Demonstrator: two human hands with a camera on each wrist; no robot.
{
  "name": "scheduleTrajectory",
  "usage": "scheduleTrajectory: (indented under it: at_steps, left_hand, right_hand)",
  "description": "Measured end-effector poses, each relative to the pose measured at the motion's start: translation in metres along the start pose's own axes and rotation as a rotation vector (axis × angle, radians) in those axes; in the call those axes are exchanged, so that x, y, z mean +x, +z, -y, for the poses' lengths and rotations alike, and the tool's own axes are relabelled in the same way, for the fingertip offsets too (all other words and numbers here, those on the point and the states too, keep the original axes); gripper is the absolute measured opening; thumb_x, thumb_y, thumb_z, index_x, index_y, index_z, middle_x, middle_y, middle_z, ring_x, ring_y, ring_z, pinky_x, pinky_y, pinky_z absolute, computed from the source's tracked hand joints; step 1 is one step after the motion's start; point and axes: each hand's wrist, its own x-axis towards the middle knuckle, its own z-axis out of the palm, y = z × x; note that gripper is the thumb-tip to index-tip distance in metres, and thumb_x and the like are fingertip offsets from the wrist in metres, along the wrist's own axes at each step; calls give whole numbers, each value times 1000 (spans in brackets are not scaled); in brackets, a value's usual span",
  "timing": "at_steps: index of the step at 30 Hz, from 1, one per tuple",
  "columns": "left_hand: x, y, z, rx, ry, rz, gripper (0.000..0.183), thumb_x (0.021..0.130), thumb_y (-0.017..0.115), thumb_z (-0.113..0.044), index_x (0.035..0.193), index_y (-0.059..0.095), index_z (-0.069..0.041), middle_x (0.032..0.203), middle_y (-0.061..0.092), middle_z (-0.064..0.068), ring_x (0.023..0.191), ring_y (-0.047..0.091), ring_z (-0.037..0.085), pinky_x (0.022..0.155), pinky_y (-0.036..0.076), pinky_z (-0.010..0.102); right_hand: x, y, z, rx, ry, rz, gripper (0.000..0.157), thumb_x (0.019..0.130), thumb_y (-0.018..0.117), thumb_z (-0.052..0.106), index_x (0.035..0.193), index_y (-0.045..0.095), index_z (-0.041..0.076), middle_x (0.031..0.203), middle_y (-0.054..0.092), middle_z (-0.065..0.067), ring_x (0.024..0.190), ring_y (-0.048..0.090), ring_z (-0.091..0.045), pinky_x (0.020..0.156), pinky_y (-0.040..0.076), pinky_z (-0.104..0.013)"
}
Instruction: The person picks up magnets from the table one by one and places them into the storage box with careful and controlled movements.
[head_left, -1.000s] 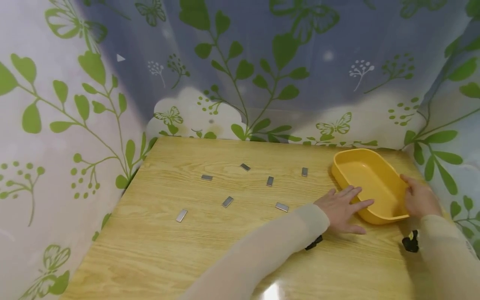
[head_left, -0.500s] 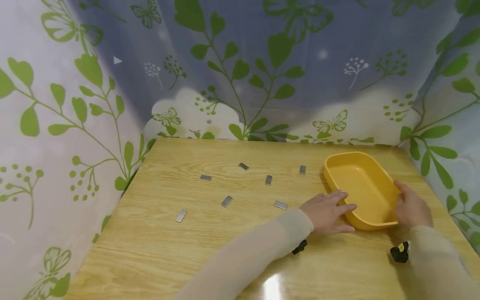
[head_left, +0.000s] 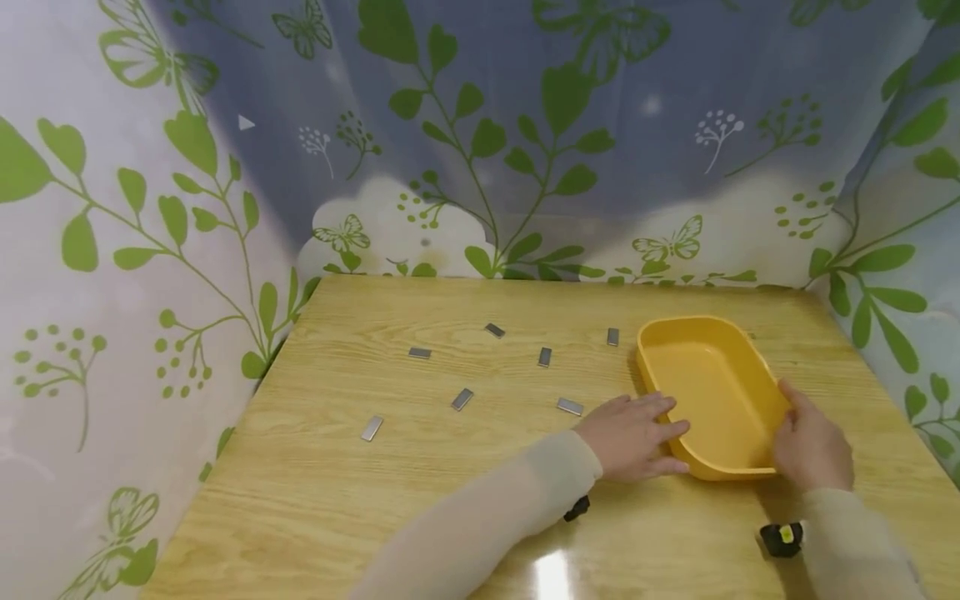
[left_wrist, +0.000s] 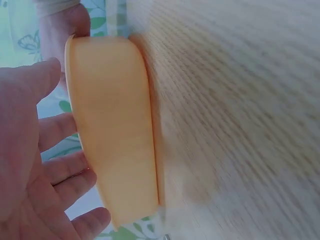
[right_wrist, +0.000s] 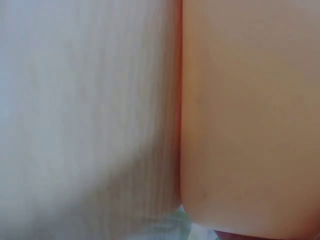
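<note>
A yellow plastic tray (head_left: 708, 400), deep and round-cornered, stands on the right part of the wooden table. My left hand (head_left: 630, 437) is at its near left side, fingers spread over the rim. In the left wrist view, the fingers of that hand (left_wrist: 55, 165) lie loosely along the tray's rim (left_wrist: 75, 115). Opposite, my right hand (head_left: 813, 437) holds the right rim near the front corner; its far fingers are partly hidden. The right wrist view has the tray's outer wall (right_wrist: 250, 120) close up, and the right hand's fingers cannot be made out there.
Several small grey rectangular pieces, metallic in look, lie scattered left of the tray, among them one piece (head_left: 570, 407) near my left hand and another (head_left: 612, 337) farther back. A leaf-patterned cloth (head_left: 480, 167) surrounds the wooden table (head_left: 300, 500) at the back and sides.
The yellow tray has slid left and toward me, with both hands moving along with it. The small grey pieces have stayed where they lay; the head view has shifted slightly.
</note>
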Motion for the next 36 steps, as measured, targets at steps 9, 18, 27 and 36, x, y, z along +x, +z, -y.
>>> scheduleTrajectory:
  at_steps: [9,18,27,36]
  left_hand:
    - [-21,4,7,-65,32,-46,61,95,24,-66,148,34,-37,157,22,-5,144,15,9,114,21,32]
    - [-40,7,16,-114,73,-110,55,98,28,-60,144,43,-33,154,30,-3,143,22,10,114,20,27]
    - [-46,17,17,-142,96,-148,51,99,33,-57,140,50,-31,152,35,-1,141,26,12,113,25,29]
    - [-55,20,24,-182,117,-231,46,100,39,-53,135,56,-27,148,41,0,139,32,12,113,23,26]
  right_hand:
    - [-25,9,18,-8,24,-31,50,100,27,10,150,26,4,122,46,-42,68,54,-41,55,41,-50]
    - [-40,14,33,-40,-60,-63,51,97,32,5,147,29,-2,115,51,-42,72,56,-53,54,42,-56]
    - [-52,20,35,-52,-65,-42,50,97,31,6,146,28,-6,107,55,-42,59,56,-41,47,42,-50]
    - [-56,22,45,-81,-92,-21,51,100,32,10,147,24,-8,123,48,-41,95,54,-59,65,45,-63]
